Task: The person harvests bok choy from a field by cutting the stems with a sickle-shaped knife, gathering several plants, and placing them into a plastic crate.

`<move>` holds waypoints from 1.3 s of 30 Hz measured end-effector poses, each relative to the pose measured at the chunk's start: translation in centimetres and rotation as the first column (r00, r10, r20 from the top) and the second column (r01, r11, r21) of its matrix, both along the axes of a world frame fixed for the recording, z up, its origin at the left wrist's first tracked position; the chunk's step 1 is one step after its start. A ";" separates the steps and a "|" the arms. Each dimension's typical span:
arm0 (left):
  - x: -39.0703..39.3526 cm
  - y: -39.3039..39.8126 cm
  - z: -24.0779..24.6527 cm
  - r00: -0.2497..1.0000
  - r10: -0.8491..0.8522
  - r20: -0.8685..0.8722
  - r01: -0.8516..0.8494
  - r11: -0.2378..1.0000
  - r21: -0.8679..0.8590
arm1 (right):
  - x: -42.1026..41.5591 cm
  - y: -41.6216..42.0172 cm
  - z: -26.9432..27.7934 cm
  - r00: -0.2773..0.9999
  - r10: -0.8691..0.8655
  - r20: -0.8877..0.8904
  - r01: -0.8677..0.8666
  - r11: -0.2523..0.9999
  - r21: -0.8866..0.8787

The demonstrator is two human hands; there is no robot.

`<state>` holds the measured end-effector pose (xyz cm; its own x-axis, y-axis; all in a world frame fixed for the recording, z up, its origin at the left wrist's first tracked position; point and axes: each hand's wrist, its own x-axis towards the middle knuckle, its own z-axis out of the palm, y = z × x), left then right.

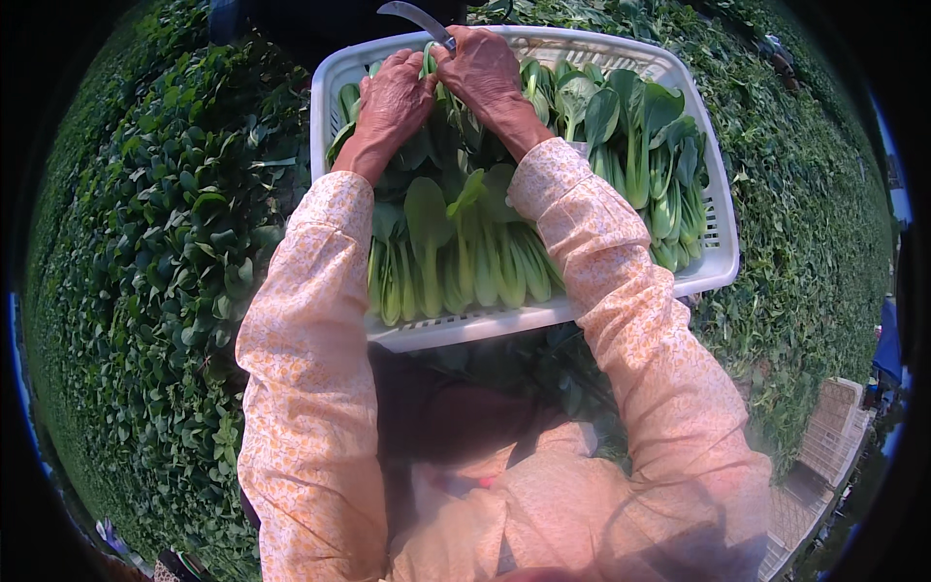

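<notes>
A white plastic crate (705, 273) in front of me holds several heads of bok choy (487, 269). At its far left side, my left hand (400, 102) curls its fingers around a green bok choy stalk (428, 60). My right hand (484, 73) is close beside it and grips a knife with a curved blade (418, 20). The blade points up and left, over the crate's far rim. The knife's handle is mostly covered by the right hand, whose fingertips are near the same stalk. Much of what the left fingers hold is hidden.
Leafy green plants (182, 204) grow densely to the left. More low greenery (793, 189) spreads to the right. Pale plastic crates (829, 436) stand at the lower right. A dark shape (320, 29) lies beyond the crate's far edge.
</notes>
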<state>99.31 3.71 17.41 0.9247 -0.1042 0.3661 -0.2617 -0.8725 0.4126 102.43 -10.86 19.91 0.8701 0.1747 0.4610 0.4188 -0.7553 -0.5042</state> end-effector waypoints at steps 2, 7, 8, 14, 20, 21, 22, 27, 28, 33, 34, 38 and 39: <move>-2.5 -2.4 -1.9 0.952 0.069 -0.299 0.019 0.959 0.283 | 0.1 -1.0 -4.8 0.969 -0.079 -0.233 0.053 0.992 -0.115; -2.4 -2.3 -4.0 0.882 0.106 -0.460 0.111 0.901 0.419 | -0.5 -1.9 -6.9 0.963 -0.073 -0.261 0.058 0.996 -0.062; -2.6 -2.5 -4.1 0.877 0.087 -0.472 0.125 0.908 0.399 | 0.0 -2.7 -5.7 0.958 -0.043 -0.284 0.029 0.998 -0.055; -2.4 0.0 -0.1 0.898 0.062 -0.436 0.051 0.969 0.243 | -5.8 -12.5 7.7 0.999 0.041 0.028 -0.044 0.990 0.137; -3.5 -10.3 6.8 0.993 -0.084 -0.082 0.085 0.996 0.010 | -11.6 -25.8 2.9 0.913 -0.361 -0.192 0.335 0.930 -0.153; -4.5 -12.9 6.0 0.975 -0.131 -0.176 0.123 0.991 -0.056 | -12.4 -26.0 1.8 0.875 -0.407 -0.261 0.349 0.905 -0.241; -6.0 -15.3 5.7 0.956 -0.151 -0.250 0.155 0.988 -0.002 | -13.0 -25.7 1.3 0.886 -0.368 -0.283 0.322 0.926 -0.196; -8.7 -20.6 -0.5 0.997 -0.010 -0.070 0.015 0.997 0.069 | -10.0 -22.4 -2.8 0.929 -0.328 -0.172 0.284 0.929 -0.238; -9.0 -21.4 -0.7 0.998 -0.064 0.025 0.060 0.988 0.145 | -9.8 -23.1 -2.9 0.938 -0.311 -0.155 0.272 0.934 -0.231; -9.3 -24.7 0.0 0.995 -0.086 0.045 0.059 0.901 0.429 | -8.9 -25.9 -1.2 0.922 -0.179 -0.342 0.153 0.983 -0.101; -9.4 -24.9 0.9 0.993 -0.079 -0.089 0.104 0.940 0.326 | -9.1 -25.9 -0.4 0.901 -0.125 -0.415 0.132 0.991 -0.010; -10.1 -24.5 2.7 0.891 -0.138 -0.432 0.129 0.990 -0.051 | -9.5 -27.6 -0.5 0.756 0.055 -0.652 0.006 0.996 0.091; -10.4 -24.4 1.5 0.899 -0.124 -0.420 0.117 0.992 -0.041 | -9.7 -27.3 -1.5 0.812 0.025 -0.583 -0.026 1.000 0.008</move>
<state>88.94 -20.70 18.89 0.9735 -0.2224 -0.0525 -0.1635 -0.8385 0.5199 92.77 -38.17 18.37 0.9708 0.2006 -0.1313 0.0655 -0.7487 -0.6597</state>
